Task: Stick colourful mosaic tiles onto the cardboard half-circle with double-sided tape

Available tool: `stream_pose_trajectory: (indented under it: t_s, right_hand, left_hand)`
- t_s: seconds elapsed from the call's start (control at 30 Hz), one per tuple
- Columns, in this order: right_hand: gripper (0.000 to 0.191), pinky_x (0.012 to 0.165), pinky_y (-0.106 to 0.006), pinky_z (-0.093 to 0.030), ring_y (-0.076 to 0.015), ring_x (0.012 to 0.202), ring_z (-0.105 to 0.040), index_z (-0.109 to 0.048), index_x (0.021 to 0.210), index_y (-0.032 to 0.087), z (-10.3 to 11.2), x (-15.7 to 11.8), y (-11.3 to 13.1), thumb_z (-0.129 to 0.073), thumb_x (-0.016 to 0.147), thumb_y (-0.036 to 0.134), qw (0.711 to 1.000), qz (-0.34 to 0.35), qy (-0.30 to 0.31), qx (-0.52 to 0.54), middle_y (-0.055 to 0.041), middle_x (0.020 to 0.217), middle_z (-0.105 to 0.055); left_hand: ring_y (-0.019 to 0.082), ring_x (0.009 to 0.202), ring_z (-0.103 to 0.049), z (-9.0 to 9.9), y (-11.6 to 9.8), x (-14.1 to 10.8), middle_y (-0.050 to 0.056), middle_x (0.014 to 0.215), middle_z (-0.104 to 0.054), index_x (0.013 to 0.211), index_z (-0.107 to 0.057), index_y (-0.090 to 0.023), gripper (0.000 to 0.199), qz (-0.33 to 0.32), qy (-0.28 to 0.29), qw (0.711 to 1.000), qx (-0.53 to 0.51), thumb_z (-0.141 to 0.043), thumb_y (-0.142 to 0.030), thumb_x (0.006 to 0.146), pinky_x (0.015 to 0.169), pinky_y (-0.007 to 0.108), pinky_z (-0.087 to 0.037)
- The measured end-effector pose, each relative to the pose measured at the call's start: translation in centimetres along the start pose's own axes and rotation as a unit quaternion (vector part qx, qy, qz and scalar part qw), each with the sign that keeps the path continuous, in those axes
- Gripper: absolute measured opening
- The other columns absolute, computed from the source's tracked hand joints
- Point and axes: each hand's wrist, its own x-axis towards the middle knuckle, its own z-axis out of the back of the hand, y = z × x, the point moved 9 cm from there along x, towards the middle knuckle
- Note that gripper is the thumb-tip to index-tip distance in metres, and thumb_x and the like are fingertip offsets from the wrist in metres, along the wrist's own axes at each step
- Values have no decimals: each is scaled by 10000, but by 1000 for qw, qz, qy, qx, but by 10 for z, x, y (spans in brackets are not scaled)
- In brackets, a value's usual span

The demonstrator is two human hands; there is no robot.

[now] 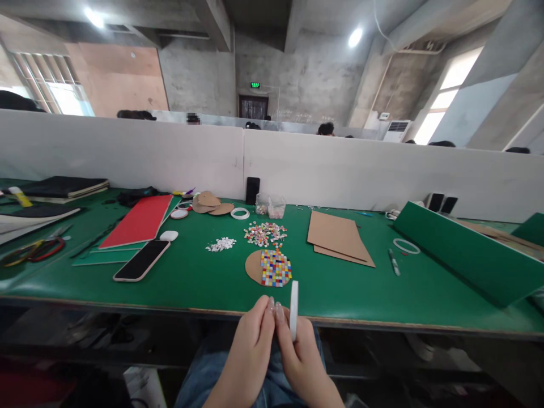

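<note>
My right hand is closed round a roll of white tape, seen edge-on at the table's front edge. My left hand is closed beside it, thumb and finger pinched close to the right thumb; what it pinches, if anything, is too small to make out. Just beyond the hands lies a round cardboard disc, its right part covered with small coloured square tiles. Behind it are a pile of loose coloured tiles and a smaller heap of white pieces.
A phone, red board and scissors lie left. Cardboard sheets, a marker and an upright green board are right. Clear tubs and another tape roll sit behind, before a white partition.
</note>
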Motion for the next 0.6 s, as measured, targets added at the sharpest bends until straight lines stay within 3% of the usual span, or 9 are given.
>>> stream_pose_trajectory:
  t_s: [0.13, 0.27, 0.33, 0.5, 0.6]
  right_hand:
    - [486, 493, -234, -460, -149, 505, -556, -659, 718, 187, 1, -3, -5, -353, 880, 529, 999, -16, -26, 13, -46, 551, -606]
    - [471, 534, -249, -477, -149, 526, -569, -692, 798, 172, 1, -12, -19, -380, 878, 515, 998, -31, -57, -3, -55, 578, -631]
    - [441, 575, -264, -491, -160, 584, -597, -694, 906, 164, 3, -16, -24, -391, 888, 483, 996, -31, -82, -13, -76, 658, -663]
    - [404, 589, -260, -489, -158, 595, -607, -695, 859, 162, -1, -20, -30, -374, 918, 399, 995, -34, -90, -15, -70, 655, -660]
    - [375, 613, -262, -498, -166, 636, -617, -686, 848, 160, -3, -24, -35, -409, 903, 407, 993, -68, -100, 9, -70, 687, -665]
  left_hand:
    - [189, 744, -610, 1, 10, 0, 42, 766, -674, 735, -615, -201, 205, 17, -9, 999, -35, -513, -364, 806, 690, 248, -476]
    - [223, 1049, -568, 6, 32, -5, 102, 1116, -633, 979, -622, -173, 290, 100, -49, 989, -102, -551, -379, 787, 824, 273, -469]
    - [227, 1129, -522, 8, 35, -7, 109, 1194, -593, 1023, -611, -174, 321, 120, -65, 985, -105, -571, -371, 773, 869, 280, -450]
    - [203, 861, -616, -1, 10, -3, 52, 866, -690, 772, -619, -210, 172, 33, -13, 998, -48, -542, -363, 786, 754, 265, -476]
    - [207, 919, -601, 0, 15, -3, 61, 937, -679, 833, -623, -203, 183, 53, -25, 997, -53, -555, -362, 773, 822, 278, -456]
